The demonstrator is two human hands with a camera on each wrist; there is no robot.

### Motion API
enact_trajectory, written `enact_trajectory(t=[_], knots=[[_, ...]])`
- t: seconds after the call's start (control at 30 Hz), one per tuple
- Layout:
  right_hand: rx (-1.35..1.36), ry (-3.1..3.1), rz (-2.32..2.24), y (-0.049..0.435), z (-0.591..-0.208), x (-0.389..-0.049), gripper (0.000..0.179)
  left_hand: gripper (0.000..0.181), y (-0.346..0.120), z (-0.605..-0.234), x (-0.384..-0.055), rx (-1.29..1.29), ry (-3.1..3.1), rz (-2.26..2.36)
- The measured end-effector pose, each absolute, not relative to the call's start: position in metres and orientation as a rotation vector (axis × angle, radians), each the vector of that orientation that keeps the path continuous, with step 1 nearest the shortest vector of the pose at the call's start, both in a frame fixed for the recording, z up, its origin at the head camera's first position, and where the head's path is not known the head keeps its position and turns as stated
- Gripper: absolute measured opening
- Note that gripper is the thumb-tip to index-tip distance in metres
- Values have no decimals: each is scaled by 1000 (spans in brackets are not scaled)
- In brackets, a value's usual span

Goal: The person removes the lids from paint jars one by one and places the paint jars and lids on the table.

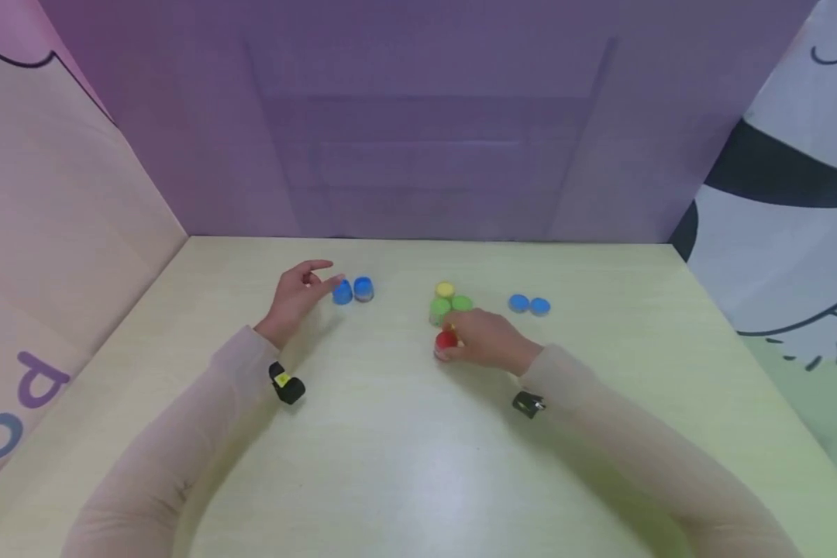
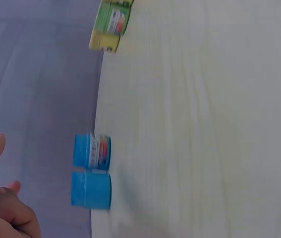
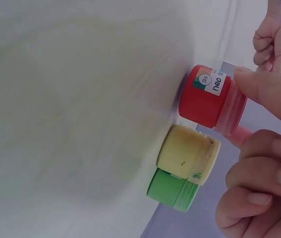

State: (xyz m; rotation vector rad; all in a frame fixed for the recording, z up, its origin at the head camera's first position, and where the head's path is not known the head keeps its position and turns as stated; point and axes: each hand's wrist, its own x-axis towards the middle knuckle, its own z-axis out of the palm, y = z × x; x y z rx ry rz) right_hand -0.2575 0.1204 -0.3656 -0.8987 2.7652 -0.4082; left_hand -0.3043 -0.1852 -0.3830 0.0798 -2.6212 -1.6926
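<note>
My right hand pinches a small red paint jar between thumb and a finger, its other fingers curled in. Beside the red jar, a yellow jar and a green jar stand close together in the right wrist view. My left hand hovers by two blue jars, index finger and thumb extended, holding nothing. The left wrist view shows a gap between that hand and the blue jars.
Behind the right hand cluster two green jars and a yellow jar. Farther right lie two flat-looking blue round pieces. A purple panel rises at the far edge of the pale table.
</note>
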Motion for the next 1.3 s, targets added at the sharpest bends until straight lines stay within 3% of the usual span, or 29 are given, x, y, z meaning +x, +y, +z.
enact_trajectory(t=[0.23, 0.5, 0.8, 1.3], knots=[[-878, 2752, -390, 127, -364, -245, 34, 46, -157, -381, -283, -160, -2659, -1764], [-887, 2740, -365, 131, -362, -229, 33, 41, -121, -381, -258, -228, -2895, -1883], [-952, 2737, -355, 137, -361, -212, 30, 40, -84, -389, -228, -560, -3002, -1992], [-1069, 2702, -443, 144, -366, -193, 29, 44, -55, -407, -207, -711, -3093, -2079]])
